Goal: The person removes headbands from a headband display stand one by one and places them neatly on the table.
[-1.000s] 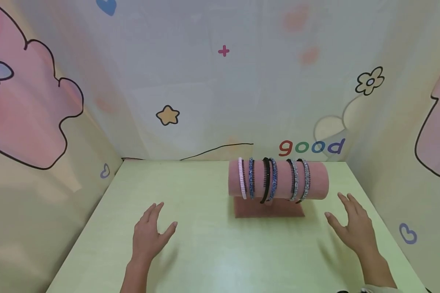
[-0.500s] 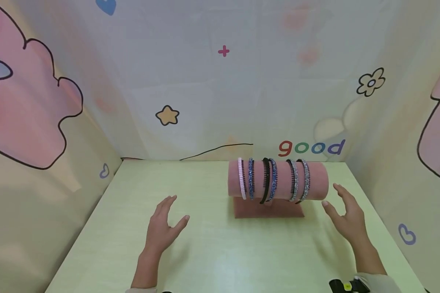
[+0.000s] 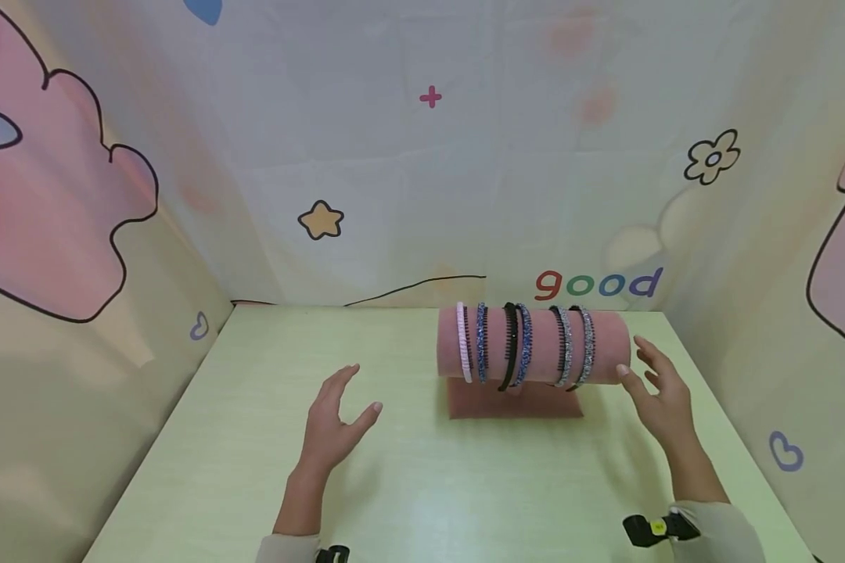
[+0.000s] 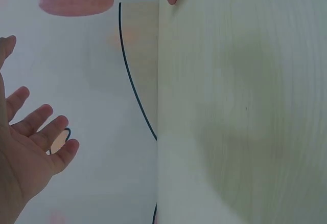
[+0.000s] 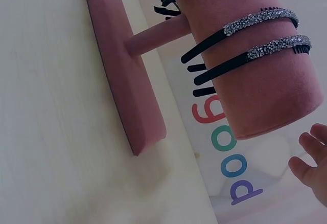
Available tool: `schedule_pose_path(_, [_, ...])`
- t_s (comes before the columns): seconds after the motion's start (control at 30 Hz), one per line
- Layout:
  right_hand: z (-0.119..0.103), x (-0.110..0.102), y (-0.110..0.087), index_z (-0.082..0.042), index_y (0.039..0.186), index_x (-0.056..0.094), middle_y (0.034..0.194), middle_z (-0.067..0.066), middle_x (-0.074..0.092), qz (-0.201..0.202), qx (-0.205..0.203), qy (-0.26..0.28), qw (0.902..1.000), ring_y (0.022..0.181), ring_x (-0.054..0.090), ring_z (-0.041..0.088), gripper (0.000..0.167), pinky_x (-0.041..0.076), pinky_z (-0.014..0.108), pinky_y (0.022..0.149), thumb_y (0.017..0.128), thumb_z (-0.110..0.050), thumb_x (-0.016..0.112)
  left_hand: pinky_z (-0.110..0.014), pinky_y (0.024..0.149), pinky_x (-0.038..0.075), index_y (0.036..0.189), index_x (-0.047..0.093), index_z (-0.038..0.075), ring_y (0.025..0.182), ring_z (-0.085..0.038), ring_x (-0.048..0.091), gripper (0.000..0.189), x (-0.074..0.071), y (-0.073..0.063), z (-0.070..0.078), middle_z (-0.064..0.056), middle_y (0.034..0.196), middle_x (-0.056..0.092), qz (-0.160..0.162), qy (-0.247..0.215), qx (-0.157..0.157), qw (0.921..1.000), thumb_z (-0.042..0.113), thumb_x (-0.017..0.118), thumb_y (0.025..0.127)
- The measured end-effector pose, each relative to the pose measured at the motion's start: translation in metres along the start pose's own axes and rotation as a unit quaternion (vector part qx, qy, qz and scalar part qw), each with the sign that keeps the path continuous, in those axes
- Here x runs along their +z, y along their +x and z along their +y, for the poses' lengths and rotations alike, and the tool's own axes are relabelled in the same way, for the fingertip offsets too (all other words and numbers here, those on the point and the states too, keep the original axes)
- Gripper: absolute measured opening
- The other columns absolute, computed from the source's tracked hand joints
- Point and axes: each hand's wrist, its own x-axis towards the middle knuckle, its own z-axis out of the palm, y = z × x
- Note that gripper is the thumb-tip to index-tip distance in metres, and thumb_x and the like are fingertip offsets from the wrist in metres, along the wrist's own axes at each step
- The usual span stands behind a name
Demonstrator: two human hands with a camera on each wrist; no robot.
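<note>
A pink padded display stand [image 3: 613,344], a horizontal roll on a post and flat base, stands right of the table's middle in the head view. Several headbands circle the roll: a pale pink one [image 3: 464,344], glittery blue ones, a black one [image 3: 512,344] and silver glitter ones [image 5: 271,18]. My right hand [image 3: 665,399] is at the roll's right end, fingers spread, thumb and fingertips right by its edge. My left hand [image 3: 332,428] hovers over the table left of the stand, thumb apart from the fingers, holding nothing.
The pale wooden table [image 3: 408,485] is enclosed by printed cloth walls [image 3: 394,156] at the back and both sides. Dark wrist straps [image 3: 658,528] show at the sleeves. The stand's flat base [image 3: 514,403] rests on the tabletop.
Both hands have moved forward and inward. The right hand has come up to the roll's right end, and the left has drifted right toward the stand. The stand and headbands stay put.
</note>
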Motion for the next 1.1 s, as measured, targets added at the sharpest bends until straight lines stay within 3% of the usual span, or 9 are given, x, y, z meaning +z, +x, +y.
schedule_pose_path(0.1, [0.0,0.004,0.004,-0.011,0.143,0.037,0.141,0.014,0.039,0.016,-0.001,0.015,0.9998,0.125,0.04,0.021,0.054,0.035,0.031,0.099,0.094,-0.024,0.056,-0.053,0.095,0.035,0.134,0.049,0.011,0.125,-0.024,0.04,0.061,0.006,0.002,0.002,-0.006,0.134,0.046,0.001,-0.009,0.007,0.9999,0.031,0.072,0.081])
schedule_pose_path(0.2, [-0.003,0.009,0.007,-0.012,0.143,0.037,0.142,0.012,0.039,0.023,0.005,0.032,0.9992,0.126,0.039,0.016,0.053,0.035,0.035,0.1,0.095,-0.024,0.054,-0.053,0.095,0.035,0.134,0.049,0.012,0.124,-0.024,0.041,0.061,0.009,0.004,0.003,-0.007,0.134,0.047,0.001,-0.019,0.012,0.9998,0.031,0.072,0.081])
schedule_pose_path(0.33, [-0.007,0.015,0.012,-0.012,0.144,0.035,0.143,0.012,0.037,0.023,0.015,0.051,0.9983,0.128,0.035,0.028,0.053,0.032,0.04,0.102,0.096,-0.024,0.052,-0.054,0.095,0.034,0.134,0.049,0.013,0.124,-0.024,0.041,0.061,0.013,0.008,0.006,-0.008,0.135,0.046,-0.005,-0.036,0.01,0.9993,0.031,0.072,0.081])
schedule_pose_path(0.53, [-0.006,0.021,0.021,-0.013,0.145,0.034,0.144,0.01,0.036,0.023,0.03,0.064,0.9972,0.13,0.032,0.027,0.053,0.03,0.036,0.103,0.096,-0.027,0.051,-0.052,0.097,0.034,0.135,0.048,0.014,0.125,-0.023,0.04,0.061,0.021,0.017,0.012,-0.005,0.136,0.045,-0.015,-0.062,0.005,0.9979,0.031,0.072,0.081])
schedule_pose_path(0.8, [-0.005,0.025,0.03,-0.016,0.144,0.035,0.146,0.009,0.033,0.019,0.041,0.075,0.9961,0.13,0.031,0.029,0.054,0.027,0.045,0.104,0.095,-0.029,0.051,-0.05,0.099,0.032,0.136,0.047,0.016,0.126,-0.02,0.038,0.064,0.033,0.028,0.022,-0.003,0.137,0.044,-0.037,-0.08,0.007,0.9961,0.029,0.073,0.079])
schedule_pose_path(1.1, [-0.003,0.027,0.045,-0.016,0.144,0.036,0.144,0.01,0.037,0.015,0.033,0.088,0.9954,0.125,0.037,0.03,0.052,0.033,0.048,0.1,0.095,-0.026,0.051,-0.047,0.099,0.033,0.137,0.046,0.016,0.126,-0.018,0.039,0.065,0.042,0.045,0.032,-0.002,0.136,0.045,-0.039,-0.082,0.039,0.9951,0.031,0.073,0.08])
